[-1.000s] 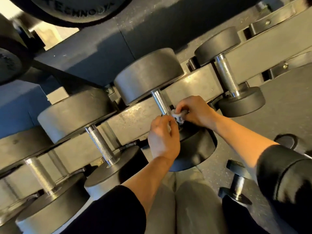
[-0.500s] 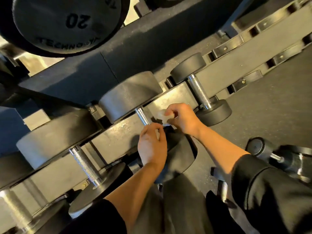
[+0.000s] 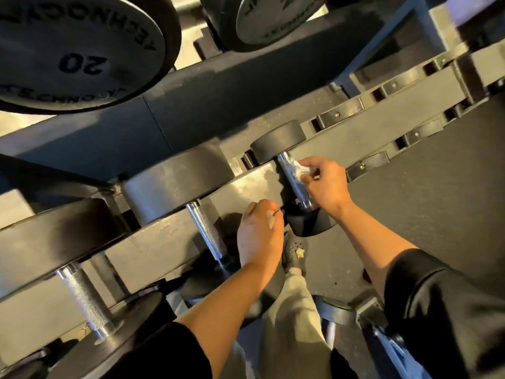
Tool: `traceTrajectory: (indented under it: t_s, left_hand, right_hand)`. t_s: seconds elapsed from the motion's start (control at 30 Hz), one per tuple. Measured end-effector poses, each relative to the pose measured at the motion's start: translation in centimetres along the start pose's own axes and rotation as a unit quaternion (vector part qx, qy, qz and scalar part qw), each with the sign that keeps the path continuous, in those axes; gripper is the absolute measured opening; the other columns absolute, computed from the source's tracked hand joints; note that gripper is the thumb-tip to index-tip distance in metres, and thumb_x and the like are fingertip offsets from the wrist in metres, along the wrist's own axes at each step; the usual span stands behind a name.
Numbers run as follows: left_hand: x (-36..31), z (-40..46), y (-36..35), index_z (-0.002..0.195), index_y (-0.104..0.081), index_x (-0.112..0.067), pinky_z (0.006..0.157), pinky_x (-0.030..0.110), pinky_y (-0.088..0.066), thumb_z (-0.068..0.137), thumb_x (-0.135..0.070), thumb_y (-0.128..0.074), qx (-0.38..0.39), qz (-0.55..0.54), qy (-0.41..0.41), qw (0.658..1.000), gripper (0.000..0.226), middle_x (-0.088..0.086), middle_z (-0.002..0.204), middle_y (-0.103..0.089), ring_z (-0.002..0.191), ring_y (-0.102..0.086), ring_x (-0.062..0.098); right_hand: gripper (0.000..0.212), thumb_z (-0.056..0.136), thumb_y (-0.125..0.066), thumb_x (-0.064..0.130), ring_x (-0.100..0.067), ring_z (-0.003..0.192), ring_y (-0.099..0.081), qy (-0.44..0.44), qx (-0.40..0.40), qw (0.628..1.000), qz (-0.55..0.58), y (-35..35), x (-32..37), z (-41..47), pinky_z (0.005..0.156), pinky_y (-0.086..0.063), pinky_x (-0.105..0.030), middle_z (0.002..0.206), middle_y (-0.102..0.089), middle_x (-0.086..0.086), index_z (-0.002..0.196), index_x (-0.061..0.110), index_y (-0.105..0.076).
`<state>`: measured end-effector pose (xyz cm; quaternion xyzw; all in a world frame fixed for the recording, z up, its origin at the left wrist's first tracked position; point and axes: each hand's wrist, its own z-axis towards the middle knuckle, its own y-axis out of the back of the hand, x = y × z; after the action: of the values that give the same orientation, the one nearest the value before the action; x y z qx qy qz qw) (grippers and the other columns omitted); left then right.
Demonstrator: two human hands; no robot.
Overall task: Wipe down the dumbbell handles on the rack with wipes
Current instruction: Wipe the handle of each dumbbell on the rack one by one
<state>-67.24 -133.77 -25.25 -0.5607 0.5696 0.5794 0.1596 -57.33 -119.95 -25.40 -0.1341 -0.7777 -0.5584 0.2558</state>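
My right hand (image 3: 325, 184) pinches a crumpled white wipe (image 3: 299, 166) against the chrome handle (image 3: 295, 184) of the smallest dumbbell, at the right end of the lower rack row. My left hand (image 3: 258, 236) hovers just left of that dumbbell's near head (image 3: 308, 222), fingers curled round a small pale scrap of wipe (image 3: 271, 222). The middle dumbbell's knurled handle (image 3: 207, 231) and the left dumbbell's handle (image 3: 84, 296) are bare and untouched.
The grey rack rail (image 3: 153, 253) runs diagonally under the dumbbells, with vacant cradles (image 3: 338, 114) to the right. Heavy dumbbell heads marked 20 (image 3: 79, 50) hang on the tier above. My shoe (image 3: 295, 250) stands on the dark floor; more weights (image 3: 338, 310) lie at lower right.
My right hand carried the wipe from the middle dumbbell to the smallest dumbbell's handle on the right. My left hand left the middle handle and followed. The view tilted up.
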Motion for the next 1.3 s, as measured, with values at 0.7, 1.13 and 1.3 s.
traceTrajectory:
  t_s: [0.7, 1.13, 1.3]
  left_hand:
    - [-0.8, 2.4, -10.5, 0.113, -0.058, -0.014, 0.081, 0.026, -0.043, 0.071, -0.035, -0.081, 0.011, 0.041, 0.123, 0.991, 0.051, 0.005, 0.112, -0.055, 0.099, -0.056, 0.02]
    - [-1.7, 3.3, -11.6, 0.105, -0.056, -0.011, 0.065, -0.004, -0.031, 0.068, -0.041, -0.081, -0.05, 0.098, 0.085, 0.99, 0.053, -0.01, 0.096, -0.043, 0.071, -0.045, -0.002]
    - [-2.3, 3.8, -11.7, 0.109, -0.055, -0.017, 0.065, 0.0, -0.035, 0.07, -0.038, -0.08, -0.022, 0.076, 0.132, 0.988, 0.051, -0.016, 0.094, -0.041, 0.075, -0.046, -0.005]
  right_hand:
    - [0.031, 0.072, -0.063, -0.004, -0.025, 0.085, -0.063, 0.208, 0.223, 0.947, -0.097, -0.3, -7.7, 4.1, 0.069, -0.038, -0.019, 0.095, -0.068, -0.006, 0.096, 0.011, -0.075]
    - [0.03, 0.083, -0.064, 0.001, -0.023, 0.097, -0.06, 0.157, 0.117, 0.979, 0.056, -0.7, -7.4, 9.4, 0.085, -0.043, -0.022, 0.109, -0.066, -0.009, 0.112, 0.008, -0.067]
    - [0.024, 0.084, -0.065, 0.003, -0.004, 0.079, -0.058, 0.104, 0.142, 0.971, 0.164, -1.8, -6.7, 9.3, 0.072, -0.039, 0.0, 0.095, -0.068, 0.002, 0.106, 0.009, -0.071]
